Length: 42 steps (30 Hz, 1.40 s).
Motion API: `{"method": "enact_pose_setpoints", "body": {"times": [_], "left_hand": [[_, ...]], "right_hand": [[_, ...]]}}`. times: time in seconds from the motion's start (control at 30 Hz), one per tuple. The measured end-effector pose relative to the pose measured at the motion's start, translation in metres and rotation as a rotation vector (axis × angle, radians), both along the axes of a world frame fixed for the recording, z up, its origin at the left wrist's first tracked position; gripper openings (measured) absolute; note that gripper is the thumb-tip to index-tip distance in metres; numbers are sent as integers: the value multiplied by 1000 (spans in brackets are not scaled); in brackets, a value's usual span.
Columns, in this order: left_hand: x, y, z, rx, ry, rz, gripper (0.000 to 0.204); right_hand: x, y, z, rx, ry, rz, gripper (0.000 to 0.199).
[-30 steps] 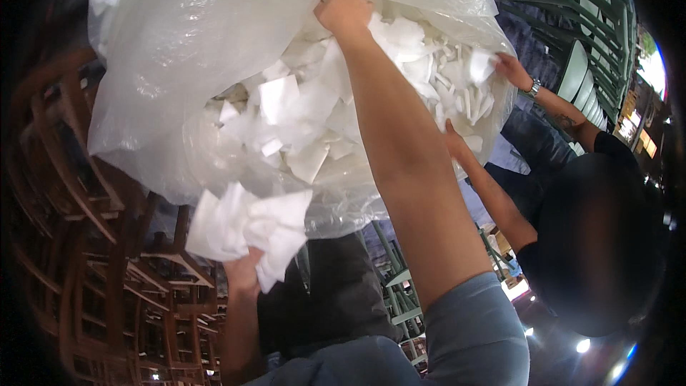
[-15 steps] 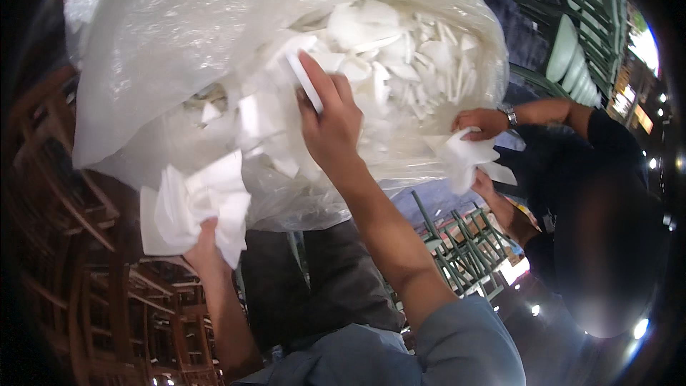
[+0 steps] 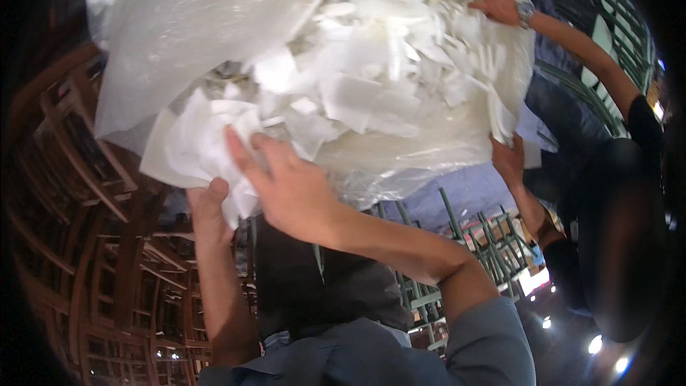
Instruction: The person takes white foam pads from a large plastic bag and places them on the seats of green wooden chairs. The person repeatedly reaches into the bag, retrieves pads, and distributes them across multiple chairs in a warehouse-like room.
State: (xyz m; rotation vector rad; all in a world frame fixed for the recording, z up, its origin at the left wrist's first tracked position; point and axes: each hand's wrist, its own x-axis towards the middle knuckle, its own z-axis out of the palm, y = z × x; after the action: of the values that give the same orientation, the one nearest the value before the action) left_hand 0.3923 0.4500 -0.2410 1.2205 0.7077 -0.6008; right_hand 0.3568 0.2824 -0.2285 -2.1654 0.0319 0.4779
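My left hand (image 3: 209,209) grips a fanned stack of thin white foam sheets (image 3: 196,136) at the near left edge of a large clear plastic bag (image 3: 186,28). Over the stack's right side reaches my right hand (image 3: 296,189), fingers stretched and apart, fingertips against the sheets; its thumb is hidden. Inside the bag's wide mouth lie many loose white foam pieces (image 3: 350,100), some flat and square, others narrow or rounded.
At the right, a co-worker's watch-wearing hand (image 3: 496,8) reaches into the bag; their other hand (image 3: 509,161) holds a white piece at its edge. Brown wooden frames (image 3: 93,143) stand at left. Green chair frames (image 3: 493,243) stand right of my legs, others at the upper right.
My right hand has moved left and down from over the bag to the stack; the white piece it held no longer shows in it. The co-worker's watch hand has moved up into the bag.
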Motion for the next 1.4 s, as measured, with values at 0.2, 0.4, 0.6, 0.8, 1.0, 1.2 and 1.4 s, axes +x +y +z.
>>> {"method": "enact_pose_setpoints", "body": {"times": [0.2,0.4,0.6,0.8,1.0,1.2,1.4], "left_hand": [[-7,-4,-16,128,223,77,73],[-25,-6,-20,337,220,90,64],[-26,26,-13,261,316,461,62],[-21,54,-2,417,255,413,68],[-40,30,-2,463,290,309,72],[-49,9,-6,480,206,280,78],[-29,-12,1,439,212,358,73]], "right_hand": [[-4,-15,-2,132,-30,-83,70],[-45,-41,-13,246,-175,-118,50],[-68,-85,-15,85,-266,-136,25],[-25,-183,-72,-904,-99,-248,39],[43,-192,-147,-783,154,-390,33],[63,-218,-124,-497,-125,-686,19],[21,-202,-50,170,-231,-1084,23]]}}
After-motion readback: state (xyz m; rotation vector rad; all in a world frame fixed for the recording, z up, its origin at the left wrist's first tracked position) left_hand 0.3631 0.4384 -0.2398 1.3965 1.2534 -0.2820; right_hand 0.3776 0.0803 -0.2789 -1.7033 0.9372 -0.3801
